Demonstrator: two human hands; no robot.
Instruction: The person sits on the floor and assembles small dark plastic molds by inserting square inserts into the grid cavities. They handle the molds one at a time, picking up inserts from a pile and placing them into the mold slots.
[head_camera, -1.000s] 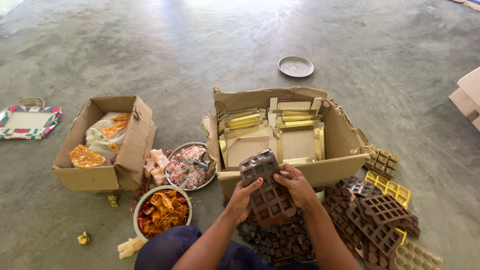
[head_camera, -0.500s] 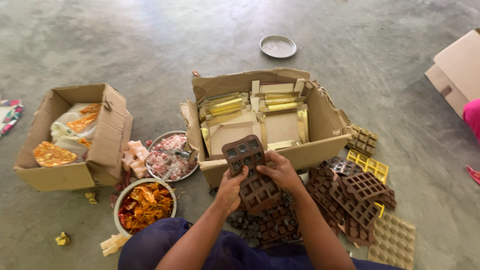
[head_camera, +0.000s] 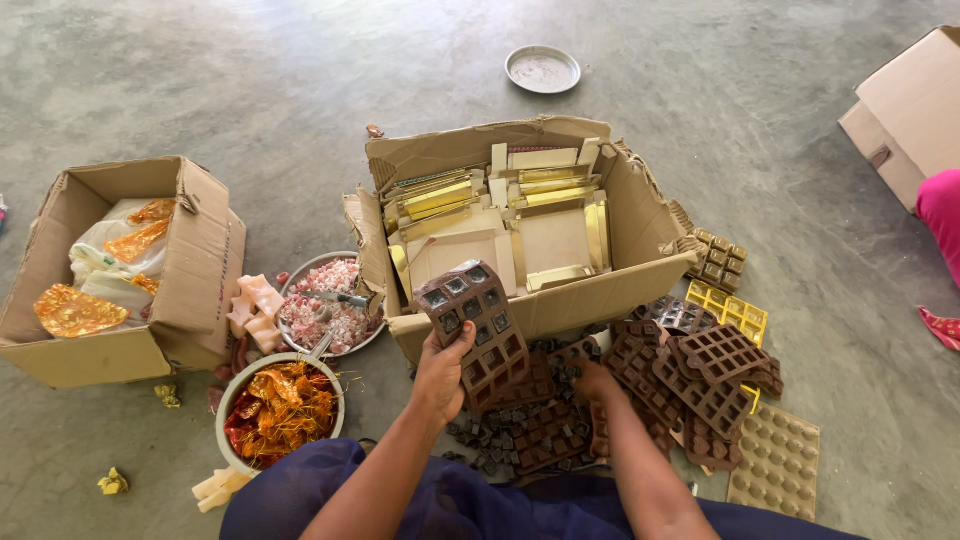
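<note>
Left hand (head_camera: 440, 375) has its grip closed on a brown mould tray (head_camera: 478, 325), held tilted just in front of the central cardboard box (head_camera: 640, 215). Right hand (head_camera: 597, 382) is down in the heap of loose trays (head_camera: 545, 440) on the floor; grip state unclear, fingers hidden. Step in hand looks like sorting trays. Next move likely needs the right hand to pinch one tray free without dragging its neighbours.

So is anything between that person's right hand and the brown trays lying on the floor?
Nothing visible. The right hand already rests on the brown trays on the floor, while the left hand holds up a brown grid tray in front of the open cardboard box.
</note>
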